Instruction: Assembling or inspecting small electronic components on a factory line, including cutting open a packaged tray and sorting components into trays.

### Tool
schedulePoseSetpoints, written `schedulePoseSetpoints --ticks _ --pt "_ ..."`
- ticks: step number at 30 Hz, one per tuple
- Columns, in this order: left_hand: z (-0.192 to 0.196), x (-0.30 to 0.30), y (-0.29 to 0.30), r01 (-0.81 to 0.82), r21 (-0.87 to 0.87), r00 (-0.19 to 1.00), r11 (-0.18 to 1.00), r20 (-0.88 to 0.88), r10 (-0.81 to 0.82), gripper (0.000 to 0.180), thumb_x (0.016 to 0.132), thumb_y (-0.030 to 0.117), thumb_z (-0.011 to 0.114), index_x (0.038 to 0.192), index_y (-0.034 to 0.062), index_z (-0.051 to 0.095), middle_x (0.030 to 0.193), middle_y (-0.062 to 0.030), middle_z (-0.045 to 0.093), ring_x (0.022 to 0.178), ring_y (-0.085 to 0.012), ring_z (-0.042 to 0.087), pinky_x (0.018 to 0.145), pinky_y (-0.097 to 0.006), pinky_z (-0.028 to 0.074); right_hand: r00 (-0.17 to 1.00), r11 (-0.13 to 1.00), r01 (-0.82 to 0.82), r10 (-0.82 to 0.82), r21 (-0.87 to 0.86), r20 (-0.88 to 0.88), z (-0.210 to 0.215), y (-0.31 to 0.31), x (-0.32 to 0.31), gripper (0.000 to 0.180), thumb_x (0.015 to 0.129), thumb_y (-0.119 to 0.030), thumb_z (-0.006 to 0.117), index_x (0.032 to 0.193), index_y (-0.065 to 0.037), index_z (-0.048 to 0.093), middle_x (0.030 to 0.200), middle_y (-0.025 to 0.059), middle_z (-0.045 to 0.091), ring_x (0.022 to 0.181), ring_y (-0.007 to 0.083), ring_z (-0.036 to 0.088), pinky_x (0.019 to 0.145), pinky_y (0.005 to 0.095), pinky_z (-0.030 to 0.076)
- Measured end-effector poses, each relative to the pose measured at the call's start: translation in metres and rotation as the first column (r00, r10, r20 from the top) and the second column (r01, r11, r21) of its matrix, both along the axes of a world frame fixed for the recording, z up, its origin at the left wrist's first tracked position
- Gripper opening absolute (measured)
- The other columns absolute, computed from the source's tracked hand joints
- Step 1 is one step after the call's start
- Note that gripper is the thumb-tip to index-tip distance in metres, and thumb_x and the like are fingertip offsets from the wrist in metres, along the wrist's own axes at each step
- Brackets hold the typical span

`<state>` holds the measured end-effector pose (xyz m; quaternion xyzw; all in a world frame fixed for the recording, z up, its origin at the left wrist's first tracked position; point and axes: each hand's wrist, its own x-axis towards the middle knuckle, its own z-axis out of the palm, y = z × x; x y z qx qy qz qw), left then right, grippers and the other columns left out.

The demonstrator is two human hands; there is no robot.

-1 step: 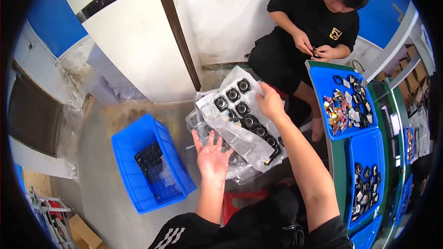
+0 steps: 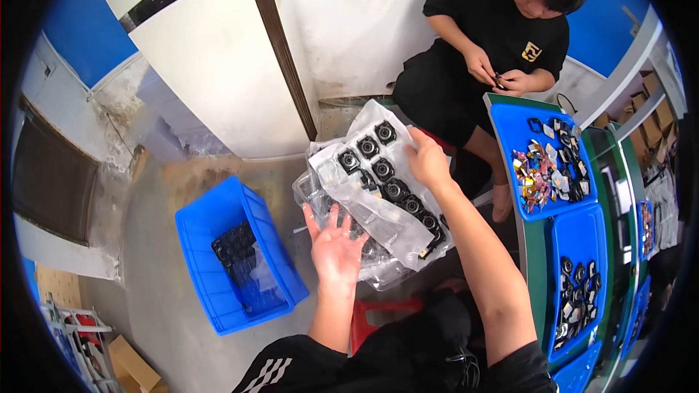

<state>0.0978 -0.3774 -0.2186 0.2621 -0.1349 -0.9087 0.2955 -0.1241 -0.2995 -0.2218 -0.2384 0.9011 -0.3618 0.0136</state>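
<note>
My left hand point(image 2: 336, 253) is open, palm up with fingers spread, at the near left edge of a stack of clear plastic trays point(image 2: 380, 274). A whitish translucent sheet point(image 2: 397, 236) lies over the trays, its near part folded. Several round black parts like small speakers or fans point(image 2: 395, 190) rest in rows on it. At the sheet's far right edge, my right hand point(image 2: 429, 164) grips the border, its fingertips partly hidden. What supports the stack from below does not show.
A deep blue bin point(image 2: 195, 247) with black parts and clear plastic stands on the floor at left. A seated co-worker point(image 2: 495, 29) handles a small black piece. Blue trays point(image 2: 535, 207) of small parts line the green bench at right. A red stool point(image 2: 364, 324) is below me.
</note>
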Motion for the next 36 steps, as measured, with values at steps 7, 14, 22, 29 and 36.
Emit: schedulePoseSetpoints --ticks 7,14,22,29,36 --pt "0.009 -0.003 0.013 -0.032 -0.058 0.999 0.998 0.007 0.032 0.094 0.077 -0.001 0.046 0.152 0.0444 0.012 0.160 -0.0114 0.009 0.147 -0.0333 0.012 0.107 -0.072 0.018 0.953 0.954 -0.133 0.198 0.270 -0.230 0.035 -0.006 0.042 0.057 0.085 0.001 0.052 0.137 -0.020 0.052 0.101 0.0164 0.066 0.081 0.0394 0.066 0.071 0.0474 0.054" --pt "0.023 -0.020 0.031 -0.086 -0.104 0.996 0.991 0.026 0.089 0.093 0.083 0.009 0.051 0.155 0.0389 0.001 0.162 -0.0125 -0.004 0.150 -0.0307 0.000 0.111 -0.066 0.003 0.939 0.922 -0.264 0.313 0.284 -0.142 0.054 -0.008 0.067 0.052 0.087 -0.004 0.053 0.138 -0.013 0.050 0.097 0.0176 0.066 0.079 0.0409 0.066 0.069 0.0501 0.053" --pt "0.024 -0.024 0.035 -0.101 -0.193 0.994 0.976 0.019 0.107 0.081 0.092 0.028 0.052 0.155 0.0392 0.002 0.163 -0.0105 -0.005 0.150 -0.0281 -0.001 0.113 -0.061 -0.002 0.891 0.875 -0.444 0.409 0.194 0.196 0.078 -0.009 0.083 0.079 0.091 -0.046 0.061 0.147 0.001 0.030 0.128 0.0359 0.050 0.114 0.0491 0.054 0.095 0.0476 0.046" --pt "0.028 -0.022 0.040 -0.088 -0.104 0.993 0.991 -0.088 0.079 0.062 0.099 0.058 0.031 0.154 0.0421 0.010 0.163 -0.0079 -0.010 0.150 -0.0289 -0.010 0.117 -0.057 0.004 0.745 0.686 -0.664 0.575 0.297 0.337 0.086 0.004 0.082 0.153 0.047 -0.068 0.085 0.151 0.006 0.001 0.145 0.0469 0.018 0.133 0.0579 0.030 0.110 0.0497 0.035" --pt "0.014 -0.018 0.034 -0.089 -0.119 0.955 0.989 -0.292 0.051 0.058 0.101 0.054 0.027 0.154 0.0413 0.008 0.161 -0.0072 -0.014 0.149 -0.0284 0.004 0.119 -0.049 0.012 0.755 0.657 -0.653 0.525 0.376 0.394 0.097 -0.016 0.086 0.130 0.059 -0.036 0.085 0.152 0.003 0.003 0.145 0.0419 0.025 0.124 0.0558 0.045 0.101 0.0478 0.045"
